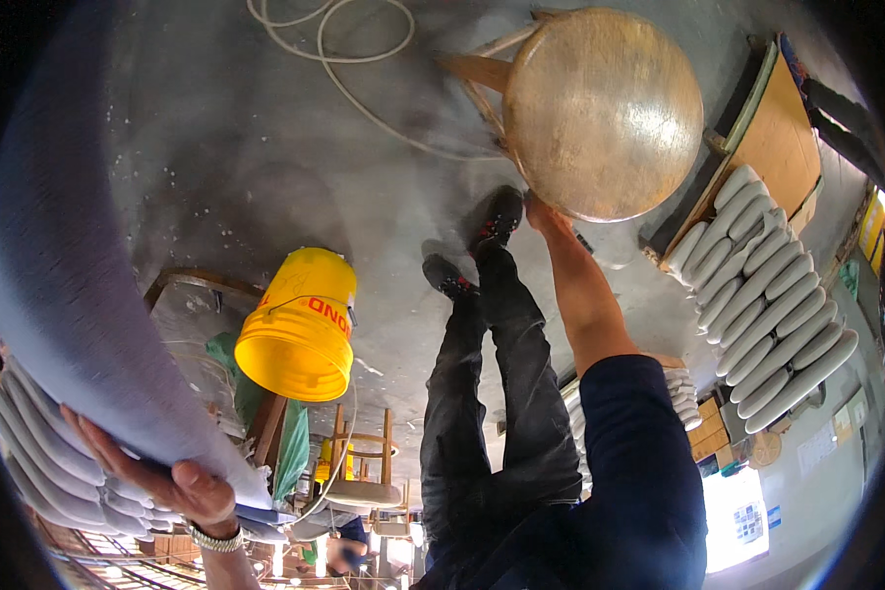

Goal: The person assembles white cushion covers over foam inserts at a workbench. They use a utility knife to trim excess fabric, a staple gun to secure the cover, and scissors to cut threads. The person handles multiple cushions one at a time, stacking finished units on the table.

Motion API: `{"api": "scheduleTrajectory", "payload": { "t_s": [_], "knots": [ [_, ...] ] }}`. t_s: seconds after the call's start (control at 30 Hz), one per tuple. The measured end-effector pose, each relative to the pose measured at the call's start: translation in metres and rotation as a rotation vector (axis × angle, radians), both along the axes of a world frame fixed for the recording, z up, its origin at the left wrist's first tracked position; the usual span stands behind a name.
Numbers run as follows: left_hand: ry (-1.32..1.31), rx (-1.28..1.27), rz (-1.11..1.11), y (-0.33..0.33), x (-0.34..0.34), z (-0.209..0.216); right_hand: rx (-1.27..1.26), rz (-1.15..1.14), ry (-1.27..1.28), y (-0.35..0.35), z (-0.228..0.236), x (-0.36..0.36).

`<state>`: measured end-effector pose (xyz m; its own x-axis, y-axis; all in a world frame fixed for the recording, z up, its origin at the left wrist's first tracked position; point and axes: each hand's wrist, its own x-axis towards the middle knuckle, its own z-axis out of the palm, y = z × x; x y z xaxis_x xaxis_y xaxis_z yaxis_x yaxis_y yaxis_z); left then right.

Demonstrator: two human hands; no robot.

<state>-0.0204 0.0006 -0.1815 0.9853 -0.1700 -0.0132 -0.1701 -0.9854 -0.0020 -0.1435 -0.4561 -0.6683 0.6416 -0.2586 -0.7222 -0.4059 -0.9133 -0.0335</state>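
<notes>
A large grey padded cushion [79,295] with a smooth fabric face fills the left side, close to the camera. My left hand [177,487], with a metal watch band at the wrist, grips its lower edge, the thumb apart from the fingers. At the upper right stands a wooden stool [605,113] with a round, glossy seat and splayed legs. My right arm reaches out to it, and my right hand [541,212] holds it at the near rim; the seat hides most of the fingers.
A yellow bucket [300,315] stands left of my legs. A pale hose [364,118] loops across the floor toward the stool. Grey pads are stacked at right [767,295] and lower left [49,452]. Beside the right stack is a wooden board [782,133]. Wooden chairs [364,487] stand behind.
</notes>
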Motion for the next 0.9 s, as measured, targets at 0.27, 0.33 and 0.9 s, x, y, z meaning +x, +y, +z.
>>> {"api": "scheduleTrajectory", "payload": {
  "t_s": [0.27, 0.33, 0.9],
  "knots": [
    [-0.038, 0.015, 0.125, -0.013, -0.003, -0.016, 0.134, 0.008, 0.161, -0.021, -0.049, -0.072],
    [-0.035, 0.022, 0.135, -0.016, -0.002, -0.011, 0.163, 0.097, 0.448, 0.008, -0.031, -0.056],
    [-0.003, 0.019, 0.058, -0.010, 0.002, -0.012, 0.515, -0.210, -0.312, 0.063, -0.040, 0.009]
  ]
}}
